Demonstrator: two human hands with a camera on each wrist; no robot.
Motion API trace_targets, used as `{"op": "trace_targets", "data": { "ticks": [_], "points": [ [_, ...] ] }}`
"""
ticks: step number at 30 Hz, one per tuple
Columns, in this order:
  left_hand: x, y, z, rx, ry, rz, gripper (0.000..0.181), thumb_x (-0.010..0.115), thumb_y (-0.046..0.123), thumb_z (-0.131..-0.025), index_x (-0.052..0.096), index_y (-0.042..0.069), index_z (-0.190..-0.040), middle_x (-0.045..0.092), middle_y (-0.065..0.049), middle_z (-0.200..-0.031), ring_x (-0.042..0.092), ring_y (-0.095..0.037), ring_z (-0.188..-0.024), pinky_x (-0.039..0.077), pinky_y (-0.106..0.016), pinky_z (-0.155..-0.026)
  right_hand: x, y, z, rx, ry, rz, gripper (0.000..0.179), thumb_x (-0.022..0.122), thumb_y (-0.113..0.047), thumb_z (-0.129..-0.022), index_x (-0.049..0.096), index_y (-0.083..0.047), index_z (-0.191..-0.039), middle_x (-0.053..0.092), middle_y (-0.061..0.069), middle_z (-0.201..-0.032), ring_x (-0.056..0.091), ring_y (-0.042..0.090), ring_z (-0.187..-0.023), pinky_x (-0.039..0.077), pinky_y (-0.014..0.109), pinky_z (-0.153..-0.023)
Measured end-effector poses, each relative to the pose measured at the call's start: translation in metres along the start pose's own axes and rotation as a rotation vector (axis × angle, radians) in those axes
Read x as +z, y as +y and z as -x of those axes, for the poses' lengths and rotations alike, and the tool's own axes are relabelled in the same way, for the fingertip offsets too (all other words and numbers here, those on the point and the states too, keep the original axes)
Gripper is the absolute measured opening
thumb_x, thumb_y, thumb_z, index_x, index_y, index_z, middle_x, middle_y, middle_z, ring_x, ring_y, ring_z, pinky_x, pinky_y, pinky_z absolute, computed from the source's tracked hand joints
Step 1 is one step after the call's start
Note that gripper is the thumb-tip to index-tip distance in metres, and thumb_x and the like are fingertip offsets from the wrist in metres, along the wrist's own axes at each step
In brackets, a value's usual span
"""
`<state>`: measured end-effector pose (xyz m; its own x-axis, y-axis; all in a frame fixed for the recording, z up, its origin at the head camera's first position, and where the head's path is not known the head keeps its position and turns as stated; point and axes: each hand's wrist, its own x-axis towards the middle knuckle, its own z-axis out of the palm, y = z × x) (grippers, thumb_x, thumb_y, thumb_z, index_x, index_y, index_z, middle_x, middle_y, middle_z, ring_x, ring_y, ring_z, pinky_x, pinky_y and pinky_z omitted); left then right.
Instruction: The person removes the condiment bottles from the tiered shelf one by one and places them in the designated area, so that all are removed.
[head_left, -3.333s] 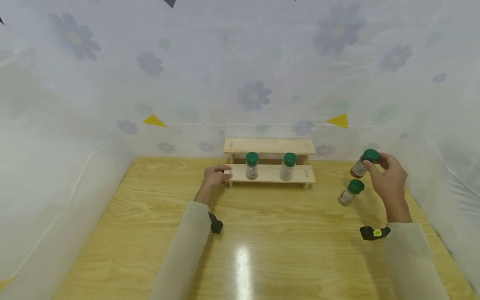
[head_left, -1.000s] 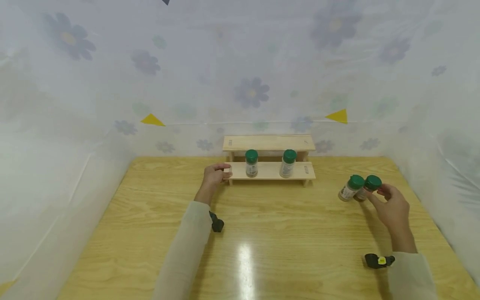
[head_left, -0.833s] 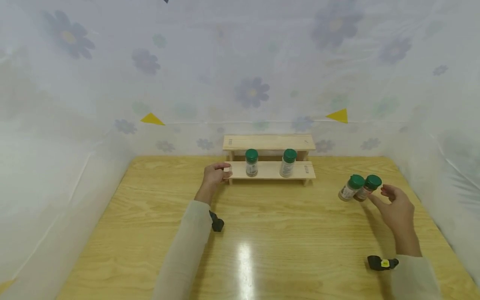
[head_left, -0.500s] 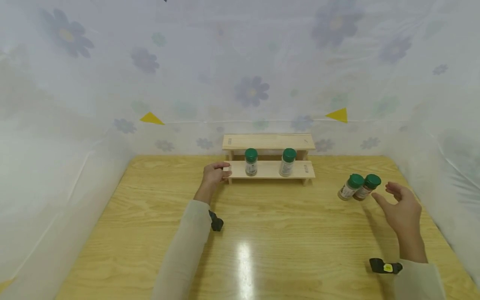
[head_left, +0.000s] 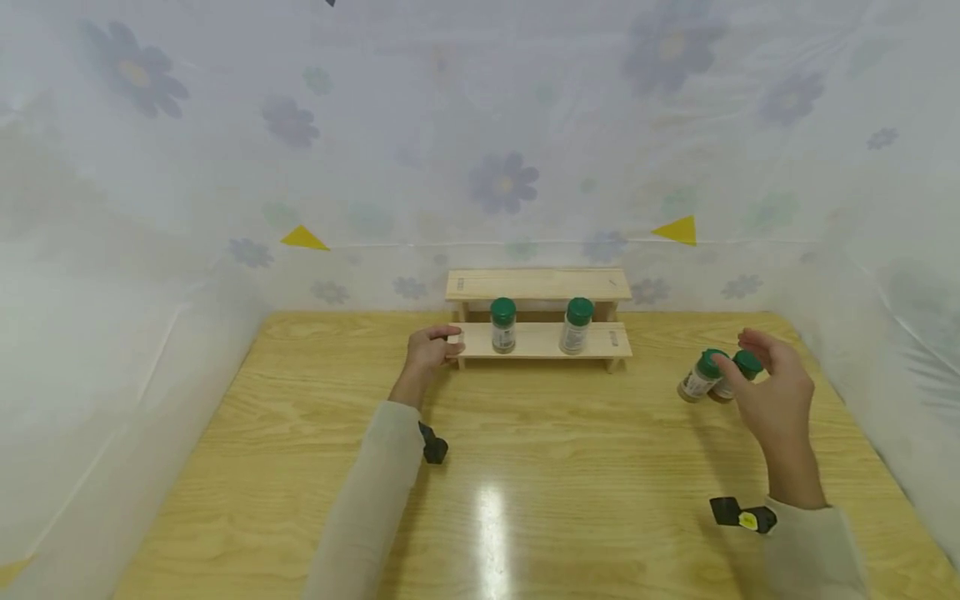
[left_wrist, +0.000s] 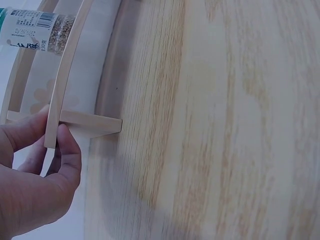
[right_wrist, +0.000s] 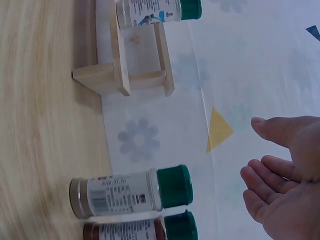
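My left hand (head_left: 429, 352) grips the left end of the lower step of a two-step wooden rack (head_left: 540, 340). Thumb and fingers pinch that board from both sides in the left wrist view. Two green-capped spice jars, a left one (head_left: 503, 327) and a right one (head_left: 576, 327), stand upright on the lower step. To the right of the rack, a pale spice jar (head_left: 697, 380) and a reddish-brown one (right_wrist: 127, 231) stand side by side on the table. Above these two hovers my right hand (head_left: 776, 392), thumb and fingers apart, holding nothing and partly hiding them in the head view.
The wood-grain table (head_left: 375, 517) meets a white floral sheet (head_left: 405, 150) behind the rack. Similar sheeting rises at both sides. Two yellow triangles, a left one (head_left: 305, 238) and a right one (head_left: 677, 231), mark the back sheet.
My right hand brought the reddish-brown jar beside the pale one, released it and drew back right. Now it has moved up and left over the jars. The left hand keeps its grip.
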<state>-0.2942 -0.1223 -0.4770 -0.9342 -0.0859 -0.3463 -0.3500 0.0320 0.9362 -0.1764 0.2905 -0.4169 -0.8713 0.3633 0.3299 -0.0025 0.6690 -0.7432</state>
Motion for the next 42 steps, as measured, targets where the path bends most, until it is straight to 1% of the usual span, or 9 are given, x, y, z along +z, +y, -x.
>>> {"op": "trace_targets", "data": {
  "ticks": [4, 7, 10, 13, 18, 25, 30, 36, 42],
  "points": [
    [-0.001, 0.0, 0.001, 0.003, 0.004, -0.003, 0.029, 0.069, 0.001, -0.085, 0.068, 0.006, -0.113, 0.056, -0.008, -0.13, 0.061, -0.012, -0.077, 0.054, -0.029, -0.074, 0.013, -0.015, -0.003, -0.034, -0.034, -0.034, 0.051, 0.067, -0.024, -0.089, 0.051, -0.005, -0.134, 0.054, 0.015, -0.129, 0.049, 0.012, -0.124, 0.039, 0.038, -0.108],
    [-0.001, 0.001, 0.002, 0.003, 0.004, -0.003, 0.03, 0.068, 0.0, -0.084, 0.067, 0.005, -0.114, 0.056, -0.009, -0.13, 0.061, -0.012, -0.076, 0.054, -0.028, -0.073, 0.024, -0.025, -0.006, -0.079, -0.053, -0.072, 0.051, 0.068, -0.023, -0.088, 0.052, -0.003, -0.133, 0.055, 0.018, -0.128, 0.049, 0.028, -0.125, 0.039, 0.04, -0.108],
    [-0.002, 0.001, 0.003, 0.002, 0.001, 0.0, 0.03, 0.068, 0.0, -0.084, 0.067, 0.005, -0.114, 0.056, -0.009, -0.129, 0.061, -0.011, -0.075, 0.054, -0.028, -0.073, 0.034, -0.034, -0.009, -0.123, -0.085, -0.117, 0.052, 0.069, -0.021, -0.088, 0.051, 0.0, -0.132, 0.054, 0.019, -0.128, 0.049, 0.035, -0.122, 0.038, 0.046, -0.107],
    [-0.003, 0.001, 0.003, 0.001, 0.0, 0.007, 0.03, 0.068, 0.0, -0.085, 0.067, 0.005, -0.115, 0.057, -0.01, -0.127, 0.061, -0.011, -0.075, 0.054, -0.029, -0.074, 0.045, -0.043, -0.012, -0.147, -0.127, -0.153, 0.054, 0.069, -0.023, -0.088, 0.05, 0.0, -0.133, 0.053, 0.02, -0.129, 0.047, 0.038, -0.123, 0.036, 0.051, -0.106],
    [-0.003, 0.001, 0.002, 0.002, 0.004, 0.011, 0.031, 0.068, 0.0, -0.085, 0.067, 0.005, -0.115, 0.058, -0.01, -0.126, 0.061, -0.011, -0.075, 0.054, -0.028, -0.073, 0.066, -0.055, -0.015, -0.184, -0.168, -0.196, 0.056, 0.071, -0.027, -0.086, 0.051, -0.001, -0.132, 0.053, 0.019, -0.129, 0.048, 0.037, -0.124, 0.036, 0.052, -0.106],
    [-0.001, 0.0, 0.002, -0.003, 0.002, 0.002, 0.03, 0.069, 0.0, -0.084, 0.068, 0.006, -0.113, 0.058, -0.01, -0.127, 0.061, -0.011, -0.074, 0.054, -0.027, -0.071, 0.094, -0.066, -0.017, -0.237, -0.238, -0.251, 0.055, 0.072, -0.021, -0.085, 0.051, 0.004, -0.129, 0.054, 0.022, -0.128, 0.048, 0.039, -0.123, 0.036, 0.052, -0.107],
    [0.001, 0.001, 0.003, -0.004, 0.007, 0.014, 0.029, 0.069, 0.0, -0.084, 0.068, 0.005, -0.112, 0.058, -0.009, -0.127, 0.061, -0.01, -0.071, 0.054, -0.029, -0.072, 0.11, -0.068, -0.019, -0.266, -0.28, -0.278, 0.057, 0.074, -0.019, -0.084, 0.051, 0.006, -0.129, 0.053, 0.024, -0.128, 0.049, 0.04, -0.121, 0.037, 0.053, -0.106],
    [0.004, 0.002, 0.003, -0.006, 0.007, 0.001, 0.029, 0.068, -0.001, -0.084, 0.068, 0.005, -0.113, 0.059, -0.009, -0.127, 0.059, -0.009, -0.069, 0.053, -0.028, -0.07, 0.121, -0.067, -0.019, -0.241, -0.282, -0.281, 0.056, 0.074, -0.016, -0.083, 0.05, 0.007, -0.129, 0.056, 0.024, -0.122, 0.055, 0.039, -0.111, 0.037, 0.055, -0.105],
    [0.005, 0.001, 0.002, -0.01, -0.001, -0.001, 0.029, 0.068, -0.001, -0.084, 0.068, 0.004, -0.113, 0.059, -0.009, -0.127, 0.059, -0.009, -0.068, 0.053, -0.026, -0.067, 0.127, -0.068, -0.016, -0.218, -0.249, -0.263, 0.056, 0.073, -0.019, -0.084, 0.051, 0.004, -0.129, 0.057, 0.023, -0.119, 0.057, 0.037, -0.108, 0.039, 0.055, -0.102]
  ]
}}
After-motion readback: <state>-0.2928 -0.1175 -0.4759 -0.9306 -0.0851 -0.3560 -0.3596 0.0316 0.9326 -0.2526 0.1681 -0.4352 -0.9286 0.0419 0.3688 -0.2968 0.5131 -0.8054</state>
